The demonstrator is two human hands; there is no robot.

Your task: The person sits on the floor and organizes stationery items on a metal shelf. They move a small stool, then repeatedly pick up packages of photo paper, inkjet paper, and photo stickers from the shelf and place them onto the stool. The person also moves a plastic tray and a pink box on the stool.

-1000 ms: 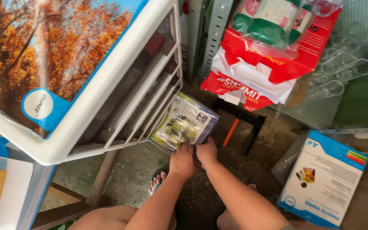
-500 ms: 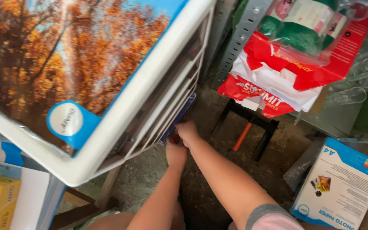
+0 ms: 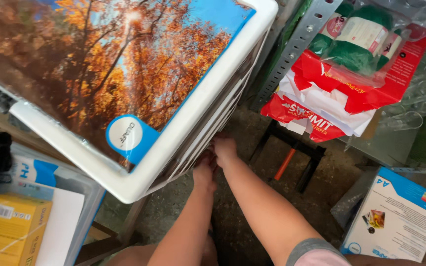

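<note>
Both hands meet at the front edge of the white drawer unit, low on its stack of shallow drawers. The left hand and right hand touch each other, fingers tucked in at a drawer slot, likely to reach into a narrow gap; whatever they hold is hidden, so I cannot tell whether either grip is closed.

A sheet with an autumn-trees photo lies flat on the unit's top, a round blue-and-white sticker near its front corner.

At 2 o'clock from the hands, a red-and-white paper pack leans against a perforated metal upright, with green yarn in a clear bag on it. At 4 o'clock lies a white-and-blue paper box. At 8 o'clock sits a yellow box.
</note>
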